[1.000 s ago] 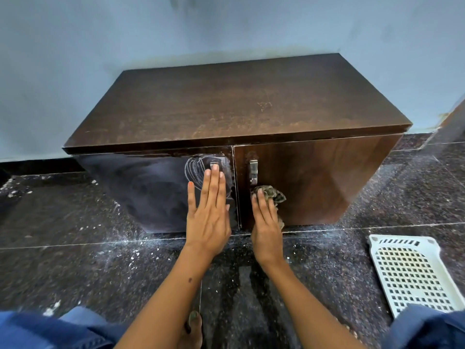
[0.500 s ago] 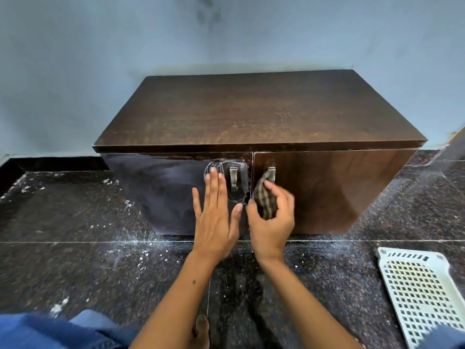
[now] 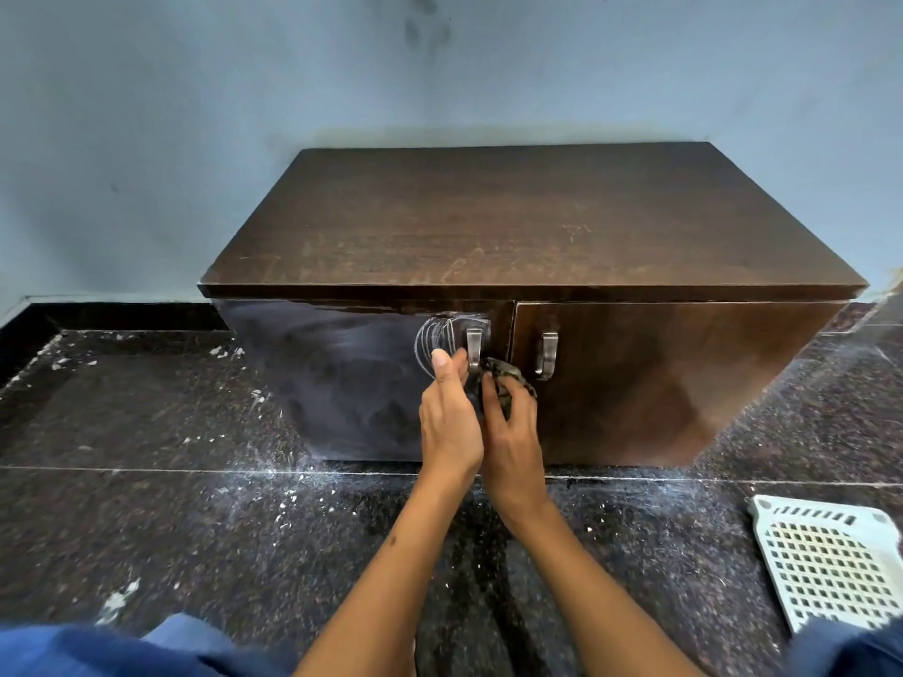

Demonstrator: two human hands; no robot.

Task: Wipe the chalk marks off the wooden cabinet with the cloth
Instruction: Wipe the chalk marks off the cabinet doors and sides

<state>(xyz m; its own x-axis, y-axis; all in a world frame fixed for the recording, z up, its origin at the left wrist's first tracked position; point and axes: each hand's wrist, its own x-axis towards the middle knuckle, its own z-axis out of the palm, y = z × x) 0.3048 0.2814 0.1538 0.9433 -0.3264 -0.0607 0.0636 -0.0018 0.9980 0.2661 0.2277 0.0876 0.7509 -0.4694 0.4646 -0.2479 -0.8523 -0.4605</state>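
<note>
The dark wooden cabinet point(image 3: 513, 222) stands on the floor against the wall, both doors closed. White chalk marks point(image 3: 434, 340), looping scribbles, sit on the left door just left of its metal handle point(image 3: 473, 348). My right hand point(image 3: 513, 442) grips a crumpled, dark patterned cloth point(image 3: 504, 378) and holds it against the door seam below that handle. My left hand point(image 3: 447, 417) is turned edge-on right beside it, fingers stretched up to the lower edge of the chalk marks and holding nothing I can see.
The right door has its own metal handle point(image 3: 547, 355). A white perforated plastic basket point(image 3: 830, 559) lies on the dark speckled stone floor point(image 3: 195, 505) at the right. Chalk dust and white flecks are scattered over the floor. My blue-clad knees frame the bottom corners.
My right hand has carried the cloth left, from the right door's handle to below the left door's handle. My left hand turned from flat on the door to edge-on beside it.
</note>
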